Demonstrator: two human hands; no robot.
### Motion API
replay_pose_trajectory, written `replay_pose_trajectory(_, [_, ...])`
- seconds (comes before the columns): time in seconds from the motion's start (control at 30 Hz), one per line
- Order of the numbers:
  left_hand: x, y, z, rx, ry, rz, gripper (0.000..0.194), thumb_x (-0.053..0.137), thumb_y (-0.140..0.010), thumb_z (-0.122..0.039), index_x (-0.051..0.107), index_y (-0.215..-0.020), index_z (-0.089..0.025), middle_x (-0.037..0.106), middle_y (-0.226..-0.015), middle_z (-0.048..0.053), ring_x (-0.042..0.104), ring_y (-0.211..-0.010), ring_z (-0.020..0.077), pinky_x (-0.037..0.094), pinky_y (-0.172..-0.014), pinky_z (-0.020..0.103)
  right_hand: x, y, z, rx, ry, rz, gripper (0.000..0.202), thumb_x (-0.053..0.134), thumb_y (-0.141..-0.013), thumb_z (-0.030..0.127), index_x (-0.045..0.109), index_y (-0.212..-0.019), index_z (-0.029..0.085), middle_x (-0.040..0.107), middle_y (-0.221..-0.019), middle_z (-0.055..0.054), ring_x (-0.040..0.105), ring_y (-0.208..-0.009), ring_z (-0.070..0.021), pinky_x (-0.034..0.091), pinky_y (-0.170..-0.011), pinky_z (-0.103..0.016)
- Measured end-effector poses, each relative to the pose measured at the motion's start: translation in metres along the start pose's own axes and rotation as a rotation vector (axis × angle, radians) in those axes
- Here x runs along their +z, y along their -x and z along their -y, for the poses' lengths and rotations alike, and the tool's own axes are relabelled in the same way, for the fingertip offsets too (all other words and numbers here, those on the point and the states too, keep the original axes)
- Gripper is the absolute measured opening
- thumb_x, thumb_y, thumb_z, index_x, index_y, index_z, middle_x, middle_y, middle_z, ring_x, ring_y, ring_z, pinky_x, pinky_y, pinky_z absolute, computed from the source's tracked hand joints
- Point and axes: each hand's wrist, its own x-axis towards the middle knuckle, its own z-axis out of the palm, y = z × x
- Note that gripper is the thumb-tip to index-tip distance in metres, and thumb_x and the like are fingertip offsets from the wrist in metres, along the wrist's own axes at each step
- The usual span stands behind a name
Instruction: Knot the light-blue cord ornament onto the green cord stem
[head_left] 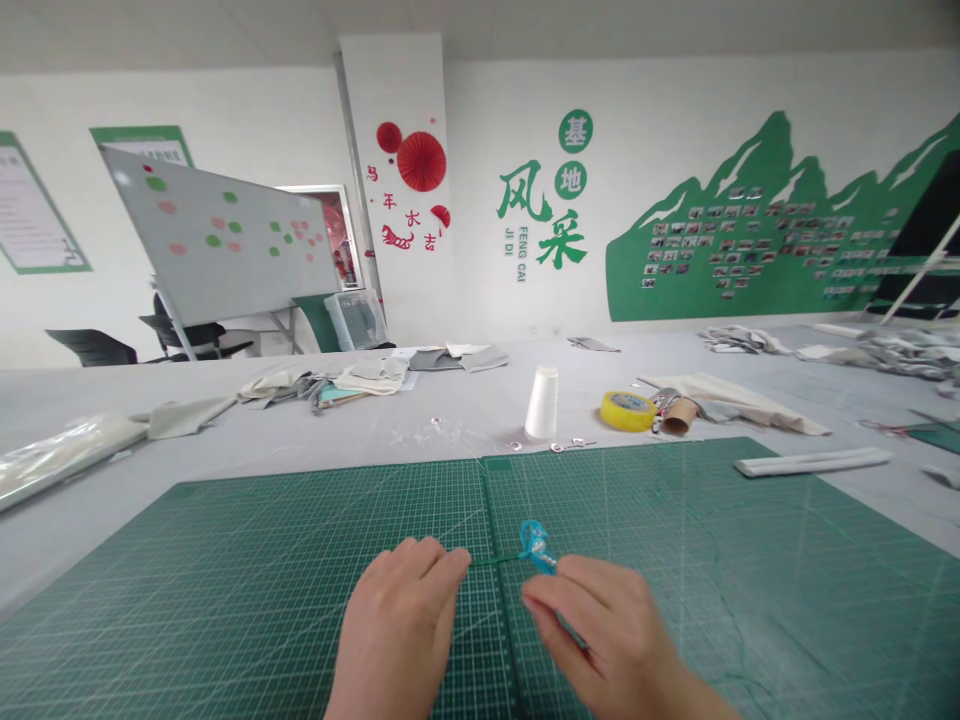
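My left hand [409, 605] is closed in a pinch on the end of a thin green cord [501, 560]. The cord runs across to a small bright blue looped piece [533, 540] with whitish, bead-like spots. My right hand [611, 620] is closed around the lower end of this blue piece, whose top loop sticks up past the fingers. Both hands are just above the green cutting mats [300, 530], one on each side of the seam. What lies inside the right fist is hidden.
Behind the mats stand a white thread cone [542, 402] and a yellow tape roll [627, 411], beside a cardboard tube [679, 416]. A pale fabric roll [814, 461] lies over the right mat's back edge. Loose green thread [720, 570] trails there. Fabric scraps [375, 375] lie farther back.
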Motion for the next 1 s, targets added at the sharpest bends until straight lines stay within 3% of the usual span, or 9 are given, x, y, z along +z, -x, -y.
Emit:
replay_pose_trajectory(0.3, [0.002, 0.004, 0.001, -0.100, 0.124, -0.110, 0.024, 0.041, -0.098, -0.022, 0.066, -0.098, -0.022, 0.064, -0.082, 0.002, 0.061, -0.075, 0.0194, 0.050, -0.068, 0.032, 0.010, 0.004, -0.001, 0.022, -0.035, 0.033, 0.024, 0.046, -0.090, 0.012, 0.066, -0.079, 0.016, 0.058, -0.059, -0.003, 0.052, -0.053, -0.0161, 0.033, -0.051, -0.028])
replay_pose_trajectory(0.57, [-0.004, 0.001, 0.000, -0.132, 0.382, -0.099, 0.020, 0.047, -0.096, -0.022, 0.066, -0.092, -0.024, 0.063, -0.077, -0.001, 0.062, -0.070, 0.0151, 0.049, -0.064, 0.024, 0.019, 0.005, -0.006, 0.351, -0.287, 0.117, 0.024, 0.049, -0.092, 0.025, 0.065, -0.076, 0.019, 0.053, -0.057, 0.002, 0.049, -0.051, -0.0135, 0.035, -0.053, -0.025])
replay_pose_trajectory(0.67, [-0.007, -0.001, -0.002, -0.083, 0.477, -0.070, 0.021, 0.046, -0.096, -0.020, 0.066, -0.089, -0.023, 0.062, -0.075, 0.000, 0.060, -0.069, 0.0148, 0.047, -0.062, 0.023, 0.020, 0.004, -0.007, 0.497, -0.389, 0.117, 0.029, 0.052, -0.091, 0.033, 0.062, -0.068, 0.019, 0.047, -0.053, 0.004, 0.043, -0.049, -0.0127, 0.033, -0.050, -0.024])
replay_pose_trajectory(0.73, [-0.009, -0.002, -0.004, -0.032, 0.508, -0.043, 0.023, 0.045, -0.097, -0.020, 0.067, -0.088, -0.023, 0.061, -0.074, 0.001, 0.059, -0.070, 0.0156, 0.046, -0.062, 0.024, 0.020, 0.004, -0.009, 0.562, -0.489, 0.115, 0.028, 0.053, -0.090, 0.037, 0.062, -0.070, 0.019, 0.051, -0.057, 0.002, 0.045, -0.053, -0.0134, 0.036, -0.052, -0.024])
replay_pose_trajectory(0.83, [-0.011, -0.004, -0.006, 0.039, 0.503, -0.010, 0.024, 0.045, -0.097, -0.019, 0.067, -0.087, -0.023, 0.060, -0.074, 0.001, 0.056, -0.071, 0.0166, 0.044, -0.064, 0.026, 0.022, 0.004, -0.016, 0.604, -0.599, 0.143, 0.030, 0.055, -0.089, 0.042, 0.063, -0.072, 0.019, 0.055, -0.063, 0.001, 0.047, -0.057, -0.0140, 0.037, -0.054, -0.025])
replay_pose_trajectory(1.0, [-0.013, -0.005, -0.009, 0.117, 0.463, 0.030, 0.025, 0.045, -0.095, -0.013, 0.065, -0.085, -0.023, 0.061, -0.076, 0.000, 0.055, -0.071, 0.0158, 0.041, -0.066, 0.028, 0.020, 0.002, -0.026, 0.667, -0.741, 0.169, 0.035, 0.061, -0.084, 0.048, 0.065, -0.071, 0.017, 0.045, -0.056, 0.004, 0.035, -0.052, -0.0111, 0.028, -0.048, -0.023])
